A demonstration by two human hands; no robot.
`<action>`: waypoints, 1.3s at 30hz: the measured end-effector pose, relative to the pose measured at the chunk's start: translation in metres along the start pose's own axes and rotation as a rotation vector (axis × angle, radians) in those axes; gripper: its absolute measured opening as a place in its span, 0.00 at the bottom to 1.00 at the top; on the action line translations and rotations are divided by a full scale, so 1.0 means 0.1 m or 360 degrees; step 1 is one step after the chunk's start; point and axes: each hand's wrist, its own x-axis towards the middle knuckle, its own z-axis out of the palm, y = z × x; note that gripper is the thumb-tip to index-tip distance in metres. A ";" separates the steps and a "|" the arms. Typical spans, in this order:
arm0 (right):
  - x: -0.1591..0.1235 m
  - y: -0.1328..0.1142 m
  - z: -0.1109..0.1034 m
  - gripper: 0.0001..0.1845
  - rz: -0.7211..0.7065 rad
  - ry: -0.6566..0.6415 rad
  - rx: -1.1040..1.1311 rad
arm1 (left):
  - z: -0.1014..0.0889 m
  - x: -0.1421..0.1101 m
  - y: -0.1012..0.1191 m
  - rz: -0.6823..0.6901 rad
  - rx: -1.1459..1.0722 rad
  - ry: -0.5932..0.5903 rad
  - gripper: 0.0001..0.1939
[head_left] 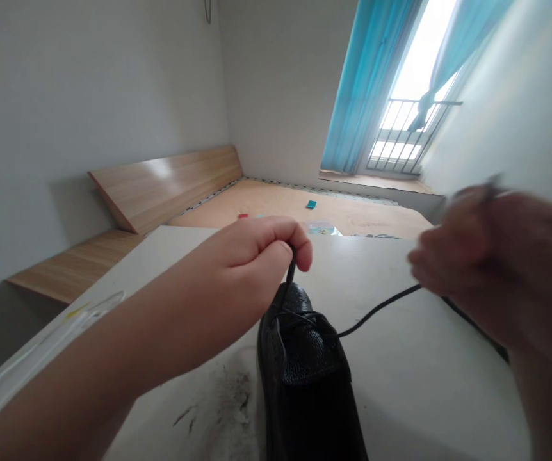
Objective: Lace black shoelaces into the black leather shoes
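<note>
- Nearest my camera: a black shoe (312,358) sits upright on the white table (401,384), opening towards me, toe pointing away. Thin laces cross over its tongue.
- I note dark marks (237,397) on the tabletop, just left of the shoe.
- Clear plastic (64,346) lies along the table's left side, partly behind my left forearm.
- My left hand (269,256) is above the shoe's toe end, thumb and curled fingers clamped on the left lace (291,274), which rises steeply from the shoe.
- My right hand (478,256) is raised well off to the right, motion-blurred. Fingers look bunched shut on the right lace (381,309), which runs slack in a curve from the shoe; exact finger placement I cannot tell.
- Beyond the table: a bed (276,198) with a wooden headboard (175,182); on it I log a small teal packet (311,205) and a clear packet (323,228).
- Farthest: blue curtains (357,83), a bright window (424,57) and metal bars (396,150).
</note>
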 end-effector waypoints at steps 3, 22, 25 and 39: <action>0.09 0.13 0.33 0.17 0.0238 -0.0482 -0.0403 | -0.04 0.00 -0.04 0.0004 0.0260 -0.0138 0.12; 0.13 0.44 0.72 0.10 0.0438 -0.0879 -0.0984 | -0.01 0.03 -0.24 -0.0309 0.0602 -0.0792 0.23; 0.14 0.43 0.72 0.10 0.0501 -0.0891 -0.0949 | 0.02 -0.01 -0.32 -0.0321 0.0779 -0.0890 0.17; 0.12 0.47 0.74 0.13 0.0431 -0.0900 -0.0893 | 0.23 -0.05 -0.29 -0.0218 0.0927 -0.0930 0.12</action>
